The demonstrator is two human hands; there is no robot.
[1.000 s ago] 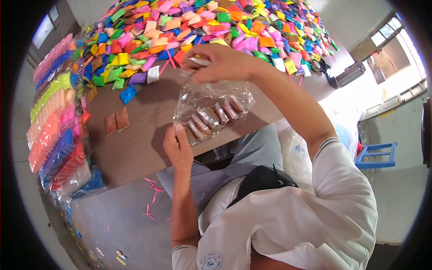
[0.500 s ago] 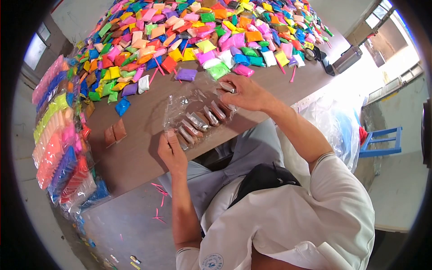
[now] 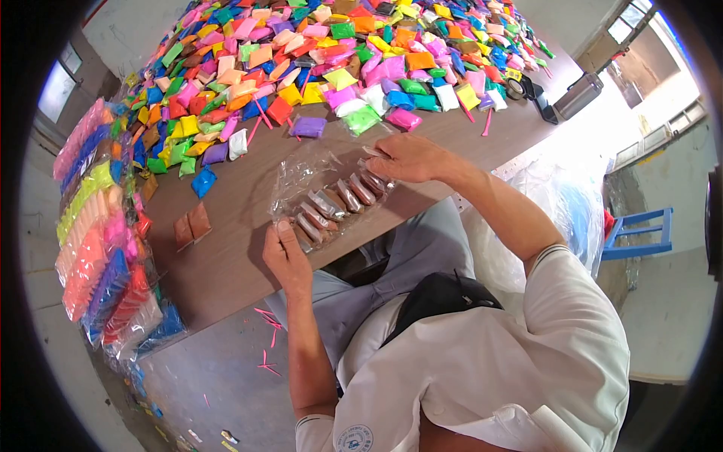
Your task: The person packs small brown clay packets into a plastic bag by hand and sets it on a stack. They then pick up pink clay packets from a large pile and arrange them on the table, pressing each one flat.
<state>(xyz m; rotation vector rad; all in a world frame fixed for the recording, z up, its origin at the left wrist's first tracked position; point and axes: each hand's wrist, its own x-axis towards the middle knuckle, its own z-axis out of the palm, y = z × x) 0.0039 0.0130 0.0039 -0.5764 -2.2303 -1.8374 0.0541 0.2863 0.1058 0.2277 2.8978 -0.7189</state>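
Lying between: brown packets [image 3: 328, 209]; left grip [image 3: 285, 230]: pinching bag [image 3: 296, 183]; right grip [image 3: 379, 158]: curled, contents unclear

One clear bag [image 3: 301, 175]. Inside it, bagged brown packets [image 3: 329, 205], roughly eight, overlapping. Left of it, two loose brown packets [image 3: 199, 220]. Beyond it, heaped coloured packets [image 3: 339, 79], uncountable. Right of it, one blue stool [image 3: 640, 234].

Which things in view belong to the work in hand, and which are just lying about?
In the work:
- clear bag, left hand gripping it
- row of brown packets
- right hand, at the row's far end

Apparently lying about:
- blue stool
- tape roll
- pink strips on the floor
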